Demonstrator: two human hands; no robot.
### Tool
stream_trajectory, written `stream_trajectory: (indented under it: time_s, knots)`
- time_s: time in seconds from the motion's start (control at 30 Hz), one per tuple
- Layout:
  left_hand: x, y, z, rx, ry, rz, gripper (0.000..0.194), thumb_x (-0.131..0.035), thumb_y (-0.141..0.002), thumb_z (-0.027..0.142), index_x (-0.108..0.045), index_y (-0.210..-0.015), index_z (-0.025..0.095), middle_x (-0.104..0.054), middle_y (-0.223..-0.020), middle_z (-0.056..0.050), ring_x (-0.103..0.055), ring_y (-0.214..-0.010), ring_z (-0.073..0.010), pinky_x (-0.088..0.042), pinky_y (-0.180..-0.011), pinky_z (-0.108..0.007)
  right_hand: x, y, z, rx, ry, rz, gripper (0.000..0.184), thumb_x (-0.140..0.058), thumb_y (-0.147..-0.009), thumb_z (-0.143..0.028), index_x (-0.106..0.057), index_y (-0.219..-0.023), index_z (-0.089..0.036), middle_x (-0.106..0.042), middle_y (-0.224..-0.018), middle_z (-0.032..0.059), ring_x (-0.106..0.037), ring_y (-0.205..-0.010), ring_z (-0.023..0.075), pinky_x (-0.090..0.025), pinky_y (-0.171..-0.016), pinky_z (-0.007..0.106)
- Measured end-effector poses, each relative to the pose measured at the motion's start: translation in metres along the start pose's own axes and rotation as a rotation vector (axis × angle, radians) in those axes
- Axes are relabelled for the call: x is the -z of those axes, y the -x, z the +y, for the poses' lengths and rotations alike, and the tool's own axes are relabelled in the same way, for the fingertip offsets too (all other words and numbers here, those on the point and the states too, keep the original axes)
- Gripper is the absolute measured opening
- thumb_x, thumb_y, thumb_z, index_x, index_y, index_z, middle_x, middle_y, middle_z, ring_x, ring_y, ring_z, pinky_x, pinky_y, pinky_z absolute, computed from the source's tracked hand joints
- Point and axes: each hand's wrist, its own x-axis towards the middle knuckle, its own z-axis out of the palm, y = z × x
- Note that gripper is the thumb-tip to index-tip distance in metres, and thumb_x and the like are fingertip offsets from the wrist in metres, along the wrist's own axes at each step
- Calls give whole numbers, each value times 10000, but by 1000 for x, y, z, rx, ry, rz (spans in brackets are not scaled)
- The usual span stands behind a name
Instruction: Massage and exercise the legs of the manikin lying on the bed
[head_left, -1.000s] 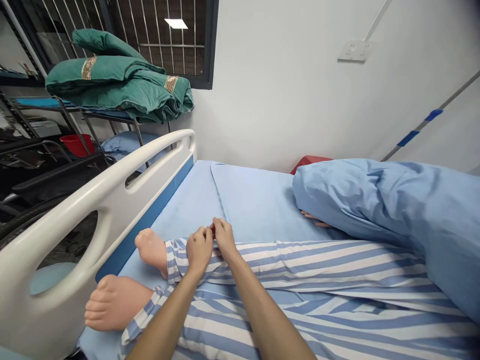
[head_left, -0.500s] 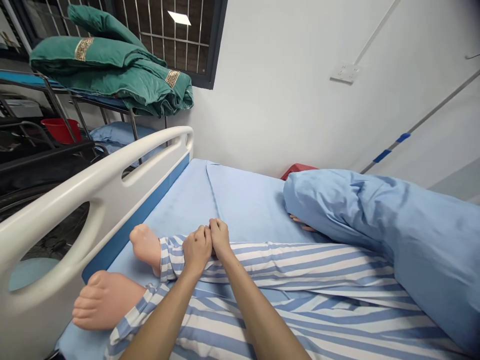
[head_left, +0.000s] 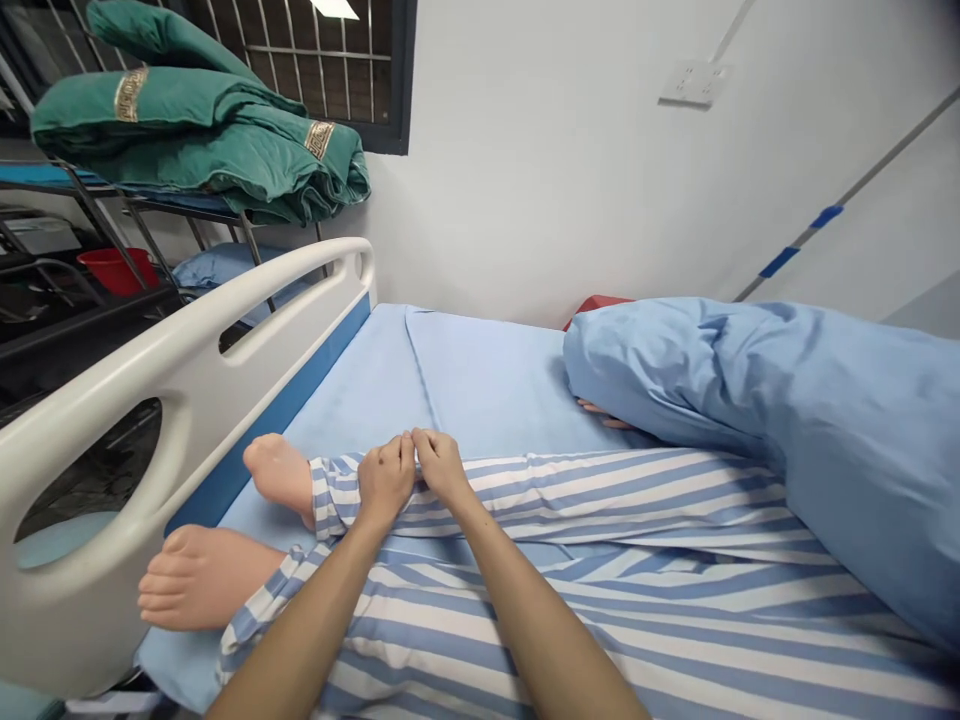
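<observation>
A manikin lies on a bed in blue-and-white striped trousers [head_left: 600,560]. Its two bare feet, the far foot [head_left: 279,472] and the near foot [head_left: 196,578], point toward the white footboard [head_left: 187,380]. My left hand [head_left: 384,482] and my right hand [head_left: 441,466] sit side by side on the far trouser leg near the ankle. Both are closed, fingers pinching the striped cloth along its upper edge. A rolled light blue quilt [head_left: 750,400] lies on the right, with a manikin hand [head_left: 600,414] peeking from under it.
The mattress has a light blue sheet [head_left: 465,370]. Behind the footboard stands a metal rack [head_left: 150,215] with folded green blankets [head_left: 202,140], a red basin [head_left: 116,270] and a blue pillow. A white wall with a socket [head_left: 694,82] is at the back.
My hands stay pinched on the trouser leg and have shifted slightly toward the ankle. The camera has drifted, so the scene sits a little higher and to the left.
</observation>
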Motion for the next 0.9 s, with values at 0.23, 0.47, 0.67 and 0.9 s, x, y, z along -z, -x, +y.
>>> stream_trajectory:
  time_s: [0.23,0.47,0.67,0.9]
  knots:
    - [1,-20,37,97,627,-26,375,-351,-816,364,-338,-484,190,-369,-452,39,-361,-480,-90,-261,-499,-228,10,-8,4,-120,-389,28,397,-372,-805,-429,-351,-492,-185,-300,-459,-51,-275,-451,73,-245,-433,211]
    - [-27,-7,45,145,517,101,327,-348,-824,328,-359,-524,196,-397,-484,44,-351,-501,-93,-252,-521,-235,15,-9,7,-185,-447,143,363,-430,-779,-414,-297,-521,-196,-281,-491,-57,-275,-486,75,-276,-450,213]
    - [-27,-7,39,118,465,85,328,-324,-847,322,-369,-547,199,-410,-493,39,-351,-500,-96,-239,-527,-239,10,-9,5,-192,-328,183,350,-383,-796,-405,-311,-523,-197,-317,-498,-47,-306,-501,84,-295,-465,214]
    - [-25,-4,41,73,363,-35,343,-308,-858,343,-449,-581,199,-502,-540,17,-388,-523,-105,-230,-536,-238,45,-5,-21,0,141,66,383,-375,-812,-375,-344,-480,-186,-346,-470,-41,-322,-488,88,-239,-486,230]
